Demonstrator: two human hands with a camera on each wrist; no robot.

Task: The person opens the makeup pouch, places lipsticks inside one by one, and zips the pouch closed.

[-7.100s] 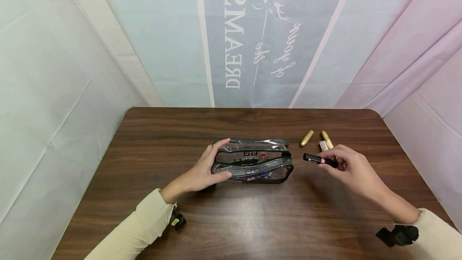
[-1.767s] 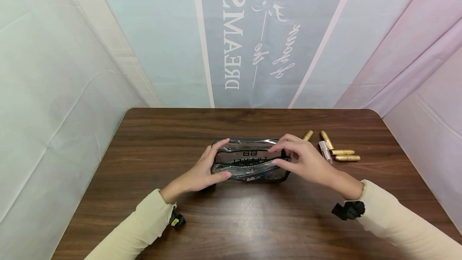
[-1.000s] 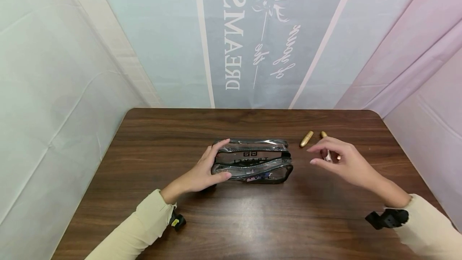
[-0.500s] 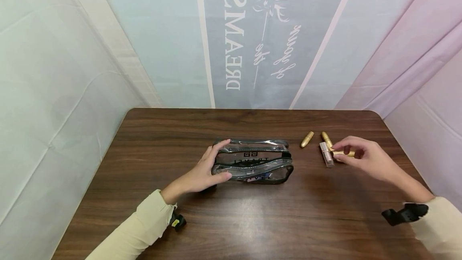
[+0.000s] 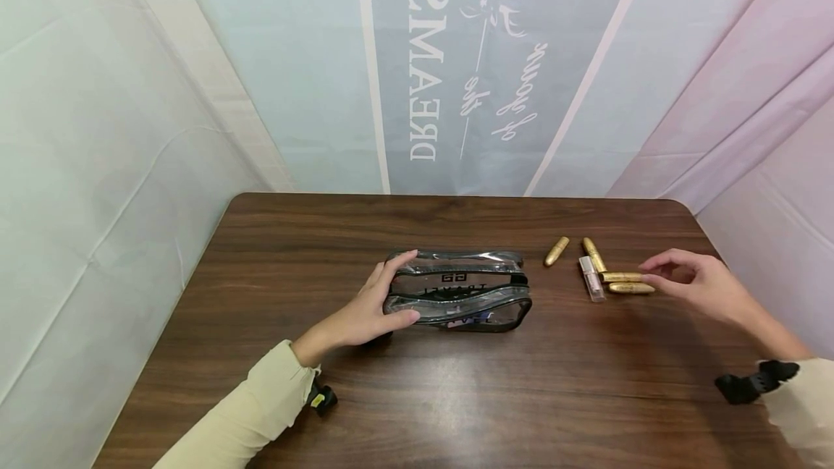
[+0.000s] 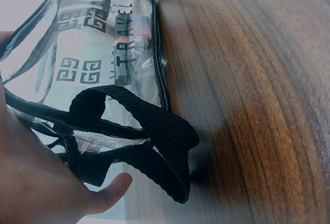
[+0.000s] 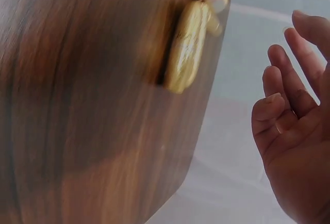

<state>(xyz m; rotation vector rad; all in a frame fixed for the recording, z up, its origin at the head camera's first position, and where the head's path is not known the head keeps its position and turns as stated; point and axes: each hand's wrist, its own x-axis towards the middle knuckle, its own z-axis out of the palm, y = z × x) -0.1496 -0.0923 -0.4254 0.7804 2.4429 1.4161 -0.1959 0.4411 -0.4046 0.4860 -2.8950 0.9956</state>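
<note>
My left hand [image 5: 371, 310] holds the left end of a clear zip pouch [image 5: 482, 307] with black trim, thumb on the near side and fingers over the far side. The pouch's top gapes; through its wall in the left wrist view, several cosmetic tubes [image 6: 124, 53] show beside the printed word TRAVEL. My right hand [image 5: 706, 288] hovers at the right end of two gold lipstick tubes [image 5: 622, 277] lying side by side. Its thumb and fingers stand apart, and in the right wrist view the palm holds nothing. A clear-and-white lipstick tube [image 5: 591, 279] lies just left of them.
Two more gold tubes, one slanted behind the clear tube [image 5: 594, 255] and another farther left [image 5: 556, 251], lie on the brown wooden table [image 5: 449, 396]. A black strap loop [image 6: 149, 126] hangs from the pouch's left end. Cloth curtains [image 5: 313, 78] surround the table.
Earlier my right hand held a black tube beside the pouch, then reached to its opening. It has since withdrawn rightward to the gold tubes. The left hand stays on the pouch.
</note>
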